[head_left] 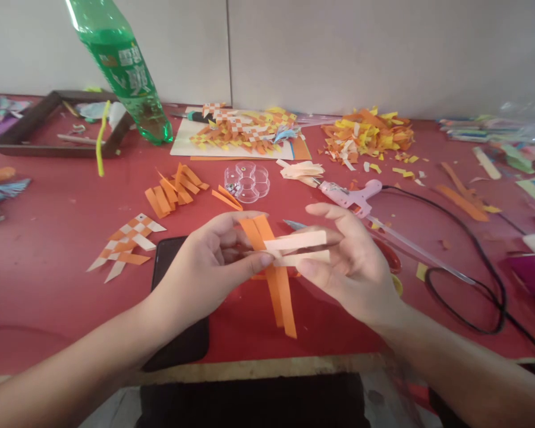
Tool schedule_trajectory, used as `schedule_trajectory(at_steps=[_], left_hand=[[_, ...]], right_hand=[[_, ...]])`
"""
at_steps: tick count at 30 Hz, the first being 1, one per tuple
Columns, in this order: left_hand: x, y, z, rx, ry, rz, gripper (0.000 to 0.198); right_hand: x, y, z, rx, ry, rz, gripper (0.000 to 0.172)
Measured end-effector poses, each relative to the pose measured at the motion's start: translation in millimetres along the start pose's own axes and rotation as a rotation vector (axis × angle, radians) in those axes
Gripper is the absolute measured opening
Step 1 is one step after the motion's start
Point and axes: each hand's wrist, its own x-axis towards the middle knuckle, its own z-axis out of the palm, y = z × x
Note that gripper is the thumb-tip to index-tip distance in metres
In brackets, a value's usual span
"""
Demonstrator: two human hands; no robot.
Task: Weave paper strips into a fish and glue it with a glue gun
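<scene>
My left hand (205, 255) pinches a small weave of paper strips between thumb and fingers, above the red table. Two long orange paper strips (282, 297) hang down through it, and two cream paper strips (298, 240) stick out to the right. At the cream ends is my right hand (361, 273), its thumb on the lower strip and some fingers behind, the index finger raised. A woven orange-and-white paper fish (131, 241) lies left of my hands. Folded orange strips (173, 190) and a pile of cream strips (301, 170) lie beyond them.
A pink glue gun (352, 196) with its black cord (481, 255) lies to the right. A dark phone (182, 339) is under my left forearm. Farther back are a clear bead tray (247, 181), a green bottle (129, 77), a dark frame (49, 148) and paper scraps (370, 137).
</scene>
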Motion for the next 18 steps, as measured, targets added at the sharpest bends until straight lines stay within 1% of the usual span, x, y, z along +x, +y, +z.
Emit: schedule_trajectory(at_steps=[2,5,9,11,13,16,18], left_hand=[[0,0,1.6,0.037,-0.012,0.000,0.047],[2,-4,3.7,0.016,-0.036,0.026,0.045],[2,-10,9.8,-0.177,-0.018,-0.001,0.051],[2,-13,12.6,-0.252,-0.004,-0.004,0.050],[2,-16,13.6,-0.275,0.004,0.008,0.046],[2,-18,11.9,-0.256,0.001,0.028,0.039],[1,-19,9.9,-0.240,-0.003,0.038,0.038]], right_hand=[[1,-4,0,0.020,0.021,0.072,0.045],[2,-5,-1,-0.028,0.068,0.090,0.040],[3,0,2,-0.041,0.117,0.083,0.036],[3,2,3,-0.039,0.149,0.074,0.035],[3,3,5,-0.046,0.150,0.063,0.035],[3,3,5,-0.044,0.108,0.046,0.035],[3,3,3,-0.040,0.079,0.041,0.035]])
